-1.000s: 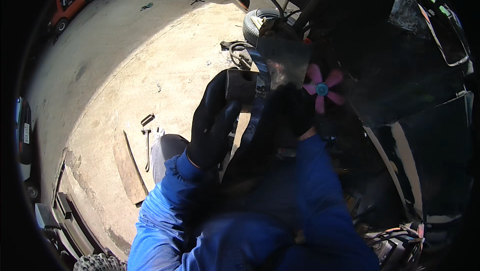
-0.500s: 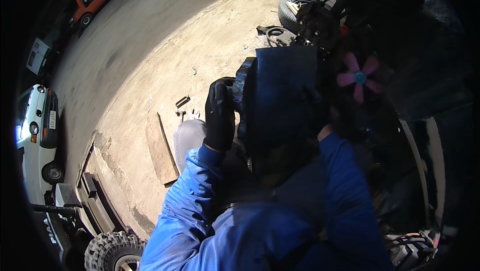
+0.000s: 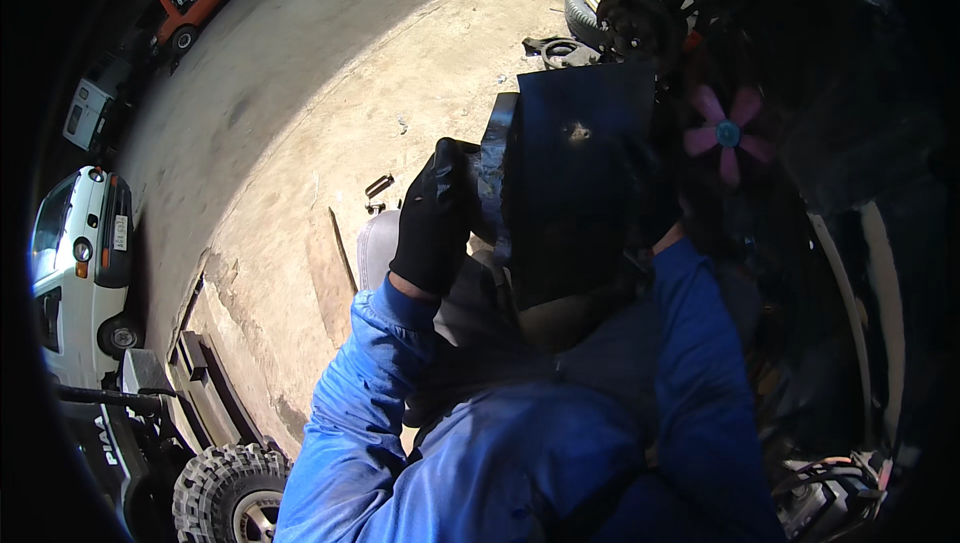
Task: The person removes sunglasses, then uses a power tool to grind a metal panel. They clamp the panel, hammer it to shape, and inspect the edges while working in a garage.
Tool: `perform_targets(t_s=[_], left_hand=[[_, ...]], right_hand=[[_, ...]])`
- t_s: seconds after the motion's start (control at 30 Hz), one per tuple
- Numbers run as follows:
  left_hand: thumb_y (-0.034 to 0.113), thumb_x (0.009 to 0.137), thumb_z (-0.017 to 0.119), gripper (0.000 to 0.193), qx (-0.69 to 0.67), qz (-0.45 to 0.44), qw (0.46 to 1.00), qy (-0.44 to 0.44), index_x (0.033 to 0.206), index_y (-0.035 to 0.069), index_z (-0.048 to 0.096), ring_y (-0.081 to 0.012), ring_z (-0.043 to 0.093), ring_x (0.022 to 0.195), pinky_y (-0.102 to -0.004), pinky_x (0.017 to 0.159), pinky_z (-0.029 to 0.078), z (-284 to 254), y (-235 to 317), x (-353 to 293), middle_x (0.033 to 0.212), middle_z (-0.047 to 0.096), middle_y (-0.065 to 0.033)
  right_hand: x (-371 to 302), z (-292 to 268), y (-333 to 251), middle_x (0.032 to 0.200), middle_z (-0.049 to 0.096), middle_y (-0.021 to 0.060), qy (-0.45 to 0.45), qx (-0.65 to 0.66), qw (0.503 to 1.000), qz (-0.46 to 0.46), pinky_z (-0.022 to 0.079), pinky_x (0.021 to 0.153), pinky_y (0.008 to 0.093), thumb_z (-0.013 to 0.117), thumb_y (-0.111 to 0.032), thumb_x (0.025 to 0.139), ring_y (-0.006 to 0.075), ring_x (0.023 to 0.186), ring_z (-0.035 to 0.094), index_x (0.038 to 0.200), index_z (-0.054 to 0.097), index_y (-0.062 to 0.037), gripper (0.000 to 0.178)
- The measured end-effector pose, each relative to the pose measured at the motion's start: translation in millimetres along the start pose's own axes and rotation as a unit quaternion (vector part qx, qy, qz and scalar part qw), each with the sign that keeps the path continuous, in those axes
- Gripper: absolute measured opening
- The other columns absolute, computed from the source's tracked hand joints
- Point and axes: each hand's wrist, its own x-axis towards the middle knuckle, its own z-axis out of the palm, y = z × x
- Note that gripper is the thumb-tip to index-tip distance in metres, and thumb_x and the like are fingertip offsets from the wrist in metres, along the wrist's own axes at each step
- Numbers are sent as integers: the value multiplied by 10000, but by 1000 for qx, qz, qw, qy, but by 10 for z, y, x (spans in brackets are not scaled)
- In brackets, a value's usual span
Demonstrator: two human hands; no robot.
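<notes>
Black-gloved, the left hand (image 3: 437,218) was clamped on the left edge of a dark welding shield (image 3: 575,178), held upright over the concrete floor (image 3: 290,123). The right hand was hidden behind the shield, so its grip could not be told. A pink fan (image 3: 727,134) sat just right of the shield; tyres (image 3: 590,3) lay beyond.

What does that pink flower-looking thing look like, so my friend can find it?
Start at the dark rectangular metal plate that the left hand in a black glove holds. Just right of it, in the shadowed machinery, sits the pink plastic fan: several petal-like blades around a blue hub, the only bright colour there.
</notes>
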Motion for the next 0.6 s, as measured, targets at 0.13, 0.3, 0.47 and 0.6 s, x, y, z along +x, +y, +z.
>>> perform_targets(t_s=[0.13,0.3,0.47,0.6], left_hand=[[328,1124,470,391,67,127,987,74,1228,-24,605,-159,587,703,-331,680,507,35,-31,-12,796,616,-57],[415,1058,581,350,-517,-138,844,46,1113,69,568,-249,641,791,-524,833,561,-153,-172,99,775,567,-27],[480,995,597,404,-686,-85,703,169,914,103,716,-396,610,1225,-726,1122,349,-517,-129,180,1046,735,-120],[334,981,585,351,-726,131,657,153,1164,78,740,-469,327,1519,-757,1214,125,-1023,64,243,1504,543,-249]], right_hand=[[-61,-102,-132,1412,617,169,11,-196,978,-73,482,1091,385,619,-67,994,302,1279,615,1416,599,-16,425],[-169,-104,156,1338,662,182,17,-194,980,-47,491,1074,404,636,-98,988,333,1247,628,1381,641,-33,398],[-219,0,551,1272,696,176,33,-54,998,8,512,1024,414,658,-111,982,336,1192,658,1351,667,-37,377],[-197,-64,396,1274,695,176,25,-129,989,64,519,1013,392,647,-102,989,303,1180,666,1358,658,-26,377]])
